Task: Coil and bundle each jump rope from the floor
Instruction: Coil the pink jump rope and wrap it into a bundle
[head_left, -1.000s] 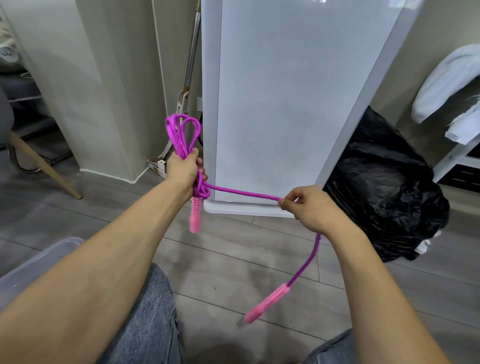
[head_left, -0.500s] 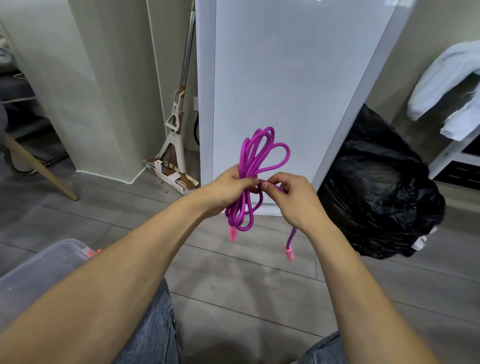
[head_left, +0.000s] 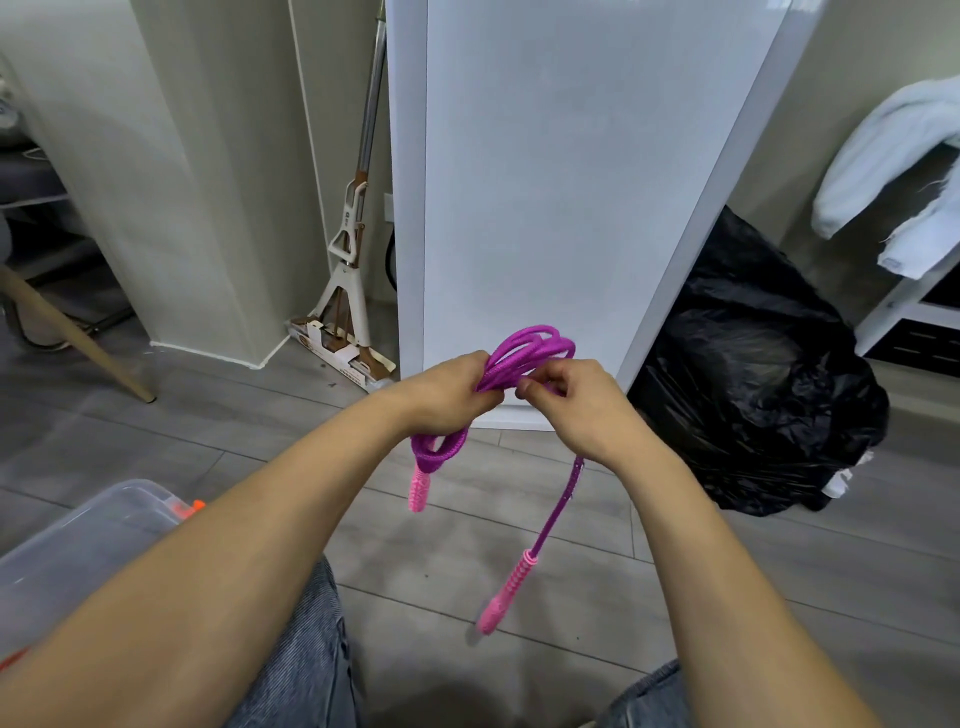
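One purple jump rope (head_left: 524, 353), two pink handles (head_left: 420, 488): the left hand (head_left: 447, 395) grips its coil, and the right hand (head_left: 576, 410) pinches a strand beside it. The loops now lean rightward, and the tail under the right hand hangs longer than before.

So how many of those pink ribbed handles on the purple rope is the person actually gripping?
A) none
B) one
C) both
A: the left hand grips the coiled purple braided rope and the right hand pinches it, while the upper pink ribbed handle and the lower pink ribbed handle both dangle free below the hands.
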